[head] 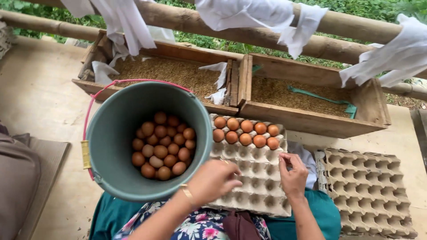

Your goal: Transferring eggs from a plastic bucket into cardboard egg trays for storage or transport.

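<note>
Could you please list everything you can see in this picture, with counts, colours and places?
bucket: one, grey-green, pink handle, left of the tray
eggs in bucket: about twenty, brown
egg tray: one, grey pulp, on the lap
eggs on tray: nine, brown, far rows
spare trays: a stack, right
wooden troughs: two, holding grain
white cloths: several, on bamboo poles
left hand: over tray
right hand: fingers on tray

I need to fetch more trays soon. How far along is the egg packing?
Done: nine brown eggs fill the far cups of the tray. In hand: the left hand and right hand hover over its empty cups. Left: many eggs in the bucket; a spare tray lies unused.
</note>
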